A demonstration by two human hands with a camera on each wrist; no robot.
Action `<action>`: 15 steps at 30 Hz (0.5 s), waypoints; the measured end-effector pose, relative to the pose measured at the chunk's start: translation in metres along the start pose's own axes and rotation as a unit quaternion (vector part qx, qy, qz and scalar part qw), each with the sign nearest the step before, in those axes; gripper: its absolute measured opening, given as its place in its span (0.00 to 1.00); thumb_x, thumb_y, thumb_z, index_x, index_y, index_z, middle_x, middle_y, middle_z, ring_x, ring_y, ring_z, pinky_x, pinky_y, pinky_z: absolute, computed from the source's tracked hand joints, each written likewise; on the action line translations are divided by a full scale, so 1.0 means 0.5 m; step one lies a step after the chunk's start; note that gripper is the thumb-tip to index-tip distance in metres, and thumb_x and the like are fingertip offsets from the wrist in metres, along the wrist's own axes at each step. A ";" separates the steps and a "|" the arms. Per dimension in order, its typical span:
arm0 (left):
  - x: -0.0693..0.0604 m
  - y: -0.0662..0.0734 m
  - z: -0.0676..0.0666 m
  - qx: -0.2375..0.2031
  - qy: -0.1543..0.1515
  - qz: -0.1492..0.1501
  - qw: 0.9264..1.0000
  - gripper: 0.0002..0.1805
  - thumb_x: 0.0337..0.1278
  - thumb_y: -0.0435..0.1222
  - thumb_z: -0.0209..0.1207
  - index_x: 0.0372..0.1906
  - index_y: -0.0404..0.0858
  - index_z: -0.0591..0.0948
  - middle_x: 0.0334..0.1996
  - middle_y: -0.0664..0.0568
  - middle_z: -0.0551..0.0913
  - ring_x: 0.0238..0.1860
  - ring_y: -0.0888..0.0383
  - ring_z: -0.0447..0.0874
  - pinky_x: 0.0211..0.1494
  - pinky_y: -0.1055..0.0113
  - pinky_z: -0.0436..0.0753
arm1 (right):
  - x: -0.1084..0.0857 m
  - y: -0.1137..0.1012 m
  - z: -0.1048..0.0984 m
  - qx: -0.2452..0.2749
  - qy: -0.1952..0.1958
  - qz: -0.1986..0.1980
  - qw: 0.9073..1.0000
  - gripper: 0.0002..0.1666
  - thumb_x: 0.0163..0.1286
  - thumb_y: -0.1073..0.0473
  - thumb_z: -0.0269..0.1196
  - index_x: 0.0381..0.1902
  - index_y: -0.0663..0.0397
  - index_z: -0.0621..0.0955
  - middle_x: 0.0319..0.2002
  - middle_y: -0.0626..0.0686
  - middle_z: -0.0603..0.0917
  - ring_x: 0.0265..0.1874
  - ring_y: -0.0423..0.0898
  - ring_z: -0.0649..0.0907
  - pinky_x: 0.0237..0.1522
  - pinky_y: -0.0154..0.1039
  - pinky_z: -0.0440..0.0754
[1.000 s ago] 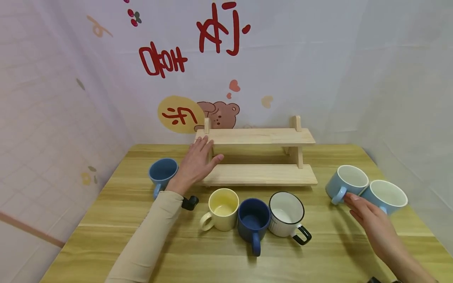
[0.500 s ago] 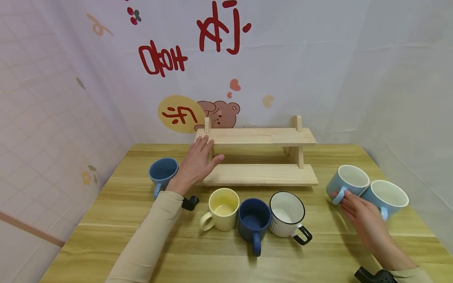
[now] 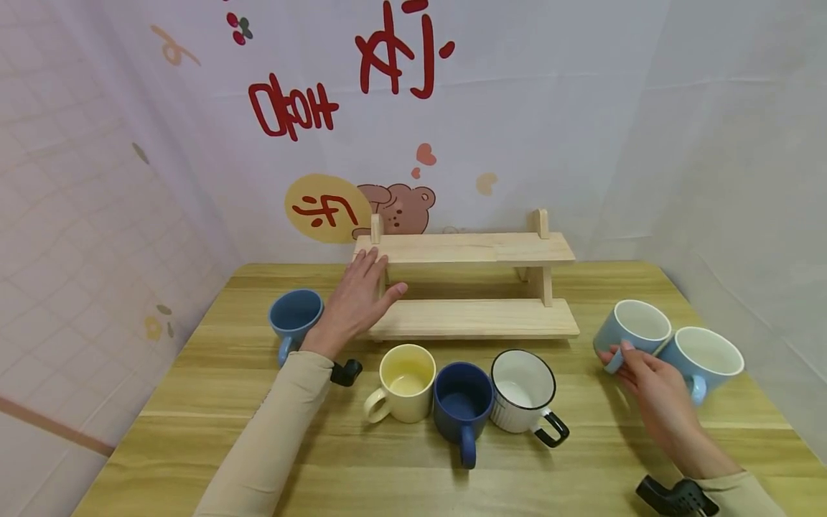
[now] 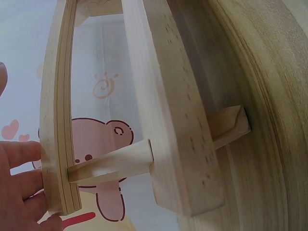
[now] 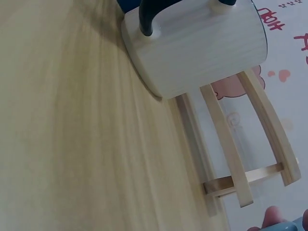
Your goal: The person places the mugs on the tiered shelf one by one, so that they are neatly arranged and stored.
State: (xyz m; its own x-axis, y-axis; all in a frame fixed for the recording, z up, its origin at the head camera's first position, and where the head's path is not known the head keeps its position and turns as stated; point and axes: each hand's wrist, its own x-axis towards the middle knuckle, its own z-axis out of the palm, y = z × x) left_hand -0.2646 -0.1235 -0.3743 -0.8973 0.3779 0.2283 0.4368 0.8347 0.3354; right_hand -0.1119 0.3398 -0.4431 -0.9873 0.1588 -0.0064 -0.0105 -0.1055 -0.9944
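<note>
At the left end of the two-tier wooden shelf [image 3: 478,319], my left hand [image 3: 355,301] rests on the upper board with fingers spread and fairly straight. The left wrist view has those fingers [image 4: 26,180] against the board's edge. On the right, my right hand [image 3: 662,402] pinches the handle of a light blue mug [image 3: 610,334] with a white inside. A second light blue mug [image 3: 704,359] stands right beside it. In the right wrist view, fingertips [image 5: 272,215] show at the bottom corner by a bit of light blue.
A yellow mug [image 3: 407,384], a dark blue mug [image 3: 461,402] and a white mug with black rim [image 3: 522,391] stand in a row before the shelf. Another blue mug [image 3: 293,316] is left of my left hand. A printed cloth [image 3: 549,129] hangs behind the table.
My right hand has moved left and its fingers have closed on the handle of the nearer light blue mug. The left hand stays on the shelf.
</note>
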 end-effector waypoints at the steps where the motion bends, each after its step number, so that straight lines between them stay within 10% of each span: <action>1: 0.000 0.000 0.000 0.000 0.000 0.000 1.000 0.45 0.76 0.63 0.46 0.80 0.33 0.62 0.82 0.39 0.52 0.83 0.42 0.42 0.83 0.48 0.45 | 0.000 0.002 0.000 -0.008 0.010 0.001 1.000 0.16 0.82 0.51 0.55 0.46 0.55 0.85 0.43 0.41 0.88 0.45 0.31 0.86 0.49 0.24 0.81; 15: -0.001 -0.001 0.003 0.006 0.010 0.005 1.000 0.45 0.75 0.63 0.47 0.79 0.34 0.63 0.82 0.39 0.53 0.83 0.42 0.44 0.82 0.45 0.48 | -0.010 -0.003 0.015 0.042 0.058 -0.072 0.995 0.11 0.80 0.61 0.59 0.41 0.56 0.88 0.34 0.46 0.89 0.38 0.36 0.87 0.48 0.22 0.80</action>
State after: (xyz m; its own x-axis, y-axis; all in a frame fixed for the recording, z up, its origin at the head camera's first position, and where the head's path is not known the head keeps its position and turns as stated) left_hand -0.2646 -0.1233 -0.3760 -0.8912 0.3785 0.2499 0.4451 0.8358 0.3214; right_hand -0.1079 0.3320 -0.4411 -0.9500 0.2891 0.1182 -0.1680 -0.1541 -0.9737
